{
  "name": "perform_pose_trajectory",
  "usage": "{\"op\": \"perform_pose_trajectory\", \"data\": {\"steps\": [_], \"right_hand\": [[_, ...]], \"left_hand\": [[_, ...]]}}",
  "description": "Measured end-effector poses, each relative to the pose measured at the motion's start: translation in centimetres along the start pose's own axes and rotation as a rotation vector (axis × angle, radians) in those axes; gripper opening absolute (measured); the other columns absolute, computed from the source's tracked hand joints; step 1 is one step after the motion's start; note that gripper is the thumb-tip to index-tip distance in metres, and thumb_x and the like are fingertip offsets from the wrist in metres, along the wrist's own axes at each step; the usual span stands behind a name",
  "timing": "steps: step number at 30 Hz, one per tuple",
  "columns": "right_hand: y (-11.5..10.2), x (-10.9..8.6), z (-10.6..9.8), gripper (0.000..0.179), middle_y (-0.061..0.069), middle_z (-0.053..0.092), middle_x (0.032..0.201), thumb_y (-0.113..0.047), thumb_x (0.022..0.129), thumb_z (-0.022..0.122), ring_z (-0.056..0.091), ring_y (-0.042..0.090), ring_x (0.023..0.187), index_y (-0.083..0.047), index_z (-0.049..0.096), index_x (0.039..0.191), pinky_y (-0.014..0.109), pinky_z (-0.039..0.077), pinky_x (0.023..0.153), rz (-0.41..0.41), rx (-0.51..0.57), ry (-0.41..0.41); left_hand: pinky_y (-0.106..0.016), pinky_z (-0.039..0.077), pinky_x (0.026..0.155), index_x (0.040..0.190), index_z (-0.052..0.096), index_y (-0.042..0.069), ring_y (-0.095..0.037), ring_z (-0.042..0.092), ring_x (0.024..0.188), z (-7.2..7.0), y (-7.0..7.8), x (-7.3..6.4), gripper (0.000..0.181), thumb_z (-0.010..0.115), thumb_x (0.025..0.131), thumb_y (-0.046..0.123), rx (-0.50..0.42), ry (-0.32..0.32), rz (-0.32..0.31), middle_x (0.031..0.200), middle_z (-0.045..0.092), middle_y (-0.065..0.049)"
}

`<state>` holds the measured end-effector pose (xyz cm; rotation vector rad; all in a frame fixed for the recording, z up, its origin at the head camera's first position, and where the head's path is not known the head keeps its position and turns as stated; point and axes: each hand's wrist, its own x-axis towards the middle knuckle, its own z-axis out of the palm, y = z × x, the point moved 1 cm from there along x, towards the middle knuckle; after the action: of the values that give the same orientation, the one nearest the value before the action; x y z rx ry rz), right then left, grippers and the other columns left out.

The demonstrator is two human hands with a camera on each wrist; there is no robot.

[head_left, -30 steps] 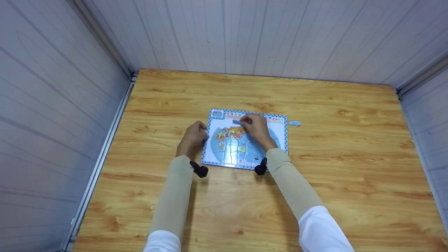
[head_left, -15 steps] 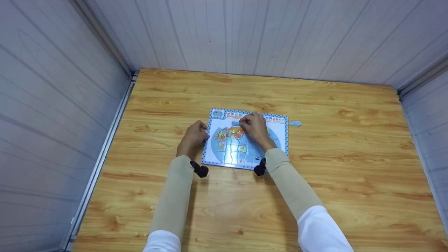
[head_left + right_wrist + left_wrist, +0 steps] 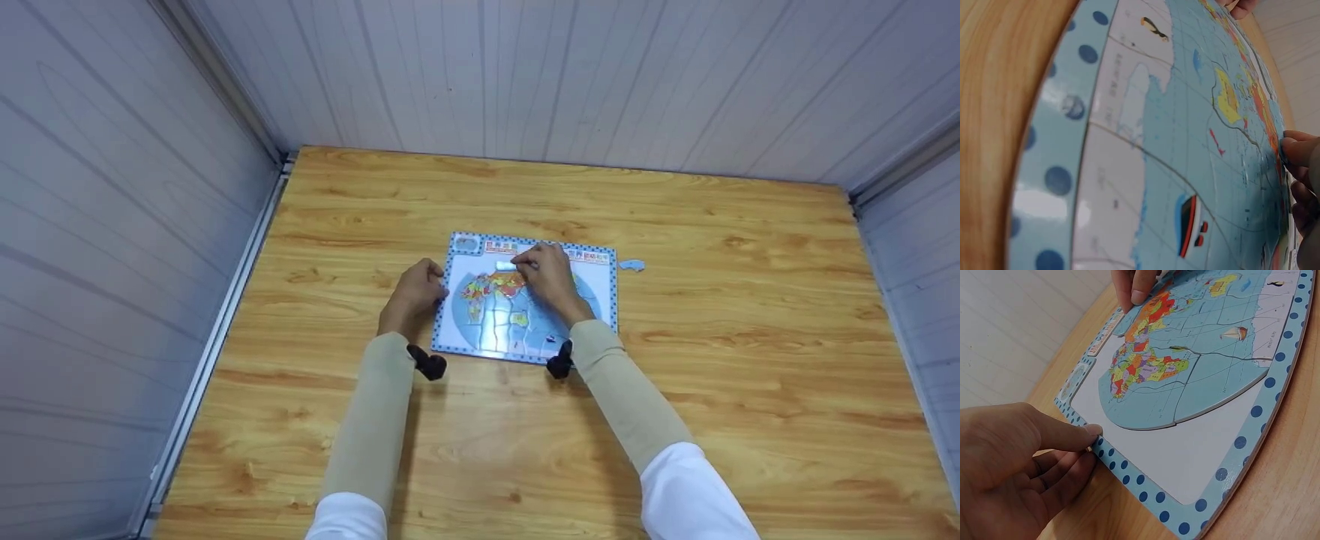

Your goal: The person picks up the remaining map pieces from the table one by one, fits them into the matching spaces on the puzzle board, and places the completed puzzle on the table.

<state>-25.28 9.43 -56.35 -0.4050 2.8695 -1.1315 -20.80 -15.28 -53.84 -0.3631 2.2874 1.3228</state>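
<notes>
A world map jigsaw puzzle board (image 3: 442,330) with a blue dotted border lies on the table, most of its oval filled with joined pieces. My left hand (image 3: 417,289) grips its left edge; in the left wrist view the thumb (image 3: 1091,431) lies on the border, the fingers curled below. Over the map's top edge, my right hand (image 3: 550,276) pinches a pale blue puzzle piece (image 3: 505,265), which shines with glare in the head view. The same piece (image 3: 1127,323) overlaps the white strip above the orange land in the left wrist view. The right fingers hide part of it.
One loose blue puzzle piece (image 3: 632,265) lies on the wooden table (image 3: 750,315) just right of the board. White panel walls (image 3: 480,75) enclose the table at the back and both sides. A black wrist camera mount (image 3: 559,361) hangs over the board's lower right edge.
The piece in my right fingers has tilted flatter, from a dark narrow strip to a broad face that catches the light. The left hand and the board stay in place.
</notes>
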Motion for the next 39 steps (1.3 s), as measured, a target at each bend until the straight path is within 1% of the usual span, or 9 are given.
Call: {"op": "perform_pose_trajectory", "data": {"steps": [2,9,17,21,24,30,33,36,39], "right_hand": [[0.0,-0.1,0.0,0.016,0.007,0.064,0.099,-0.018,0.093,0.062,0.051,0.024,0.096,-0.012,0.076,0.099,0.041,0.040,0.087,-0.009,-0.006,0.008],[0.0,-0.2,-0.1,0.017,0.006,0.064,0.098,-0.021,0.092,0.062,0.051,0.024,0.094,-0.014,0.076,0.100,0.041,0.039,0.089,-0.034,-0.054,0.018],[-0.1,-0.3,-0.1,0.016,0.003,0.065,0.098,-0.022,0.092,0.063,0.051,0.022,0.095,-0.016,0.076,0.099,0.040,0.039,0.087,-0.031,-0.066,0.024],[0.1,-0.4,-0.3,0.018,0.004,0.065,0.101,-0.022,0.093,0.061,0.051,0.022,0.096,-0.015,0.075,0.103,0.041,0.040,0.088,-0.031,-0.028,0.019],[0.4,-0.4,-0.5,0.020,0.006,0.066,0.103,-0.018,0.095,0.058,0.053,0.023,0.097,-0.012,0.072,0.109,0.041,0.041,0.088,-0.026,0.040,0.031],[1.2,-0.6,-1.3,0.024,0.009,0.062,0.106,-0.013,0.097,0.053,0.053,0.022,0.099,-0.007,0.065,0.117,0.039,0.044,0.087,0.038,0.184,0.069],[1.6,-0.7,-1.9,0.024,0.010,0.062,0.107,-0.012,0.096,0.052,0.054,0.023,0.100,-0.006,0.064,0.117,0.039,0.044,0.089,0.052,0.204,0.093],[2.1,-0.9,-2.4,0.025,0.011,0.061,0.107,-0.011,0.096,0.052,0.054,0.023,0.101,-0.006,0.064,0.117,0.040,0.043,0.091,0.061,0.209,0.115],[2.5,-1.1,-2.9,0.025,0.011,0.060,0.108,-0.012,0.097,0.050,0.054,0.023,0.101,-0.006,0.064,0.117,0.040,0.043,0.091,0.062,0.221,0.130]], "left_hand": [[-0.030,0.044,0.078,0.117,0.050,0.008,-0.021,0.051,0.092,0.0,0.0,0.0,0.026,0.056,0.092,0.006,-0.002,0.003,0.002,0.102,0.050,-0.008],[-0.030,0.041,0.077,0.118,0.049,0.005,-0.020,0.048,0.090,0.1,-0.1,0.2,0.027,0.055,0.092,0.005,0.029,0.020,0.059,0.100,0.048,-0.008],[-0.030,0.043,0.080,0.117,0.049,0.007,-0.021,0.049,0.093,0.0,0.1,0.2,0.026,0.056,0.092,0.006,0.026,0.007,0.024,0.102,0.049,-0.008],[-0.031,0.043,0.081,0.117,0.049,0.009,-0.021,0.049,0.095,0.0,0.1,0.2,0.025,0.056,0.092,0.008,0.032,0.002,0.004,0.103,0.049,-0.008],[-0.031,0.042,0.082,0.117,0.049,0.009,-0.021,0.049,0.095,0.0,0.1,0.2,0.025,0.055,0.093,0.008,0.036,-0.003,0.006,0.103,0.049,-0.008],[-0.031,0.043,0.083,0.117,0.050,0.009,-0.021,0.050,0.096,0.1,0.1,0.2,0.024,0.054,0.093,0.008,0.041,0.004,0.008,0.105,0.051,-0.008],[-0.031,0.043,0.083,0.117,0.049,0.009,-0.021,0.049,0.096,0.1,0.0,0.1,0.023,0.054,0.094,0.007,0.048,0.007,0.017,0.105,0.051,-0.008],[-0.031,0.042,0.081,0.117,0.049,0.007,-0.021,0.048,0.094,0.1,0.0,0.1,0.025,0.054,0.093,0.006,0.050,0.012,0.035,0.103,0.050,-0.008],[-0.030,0.041,0.078,0.118,0.049,0.006,-0.021,0.048,0.092,0.1,-0.1,0.1,0.026,0.055,0.092,0.005,0.043,0.010,0.036,0.101,0.048,-0.008]]}}
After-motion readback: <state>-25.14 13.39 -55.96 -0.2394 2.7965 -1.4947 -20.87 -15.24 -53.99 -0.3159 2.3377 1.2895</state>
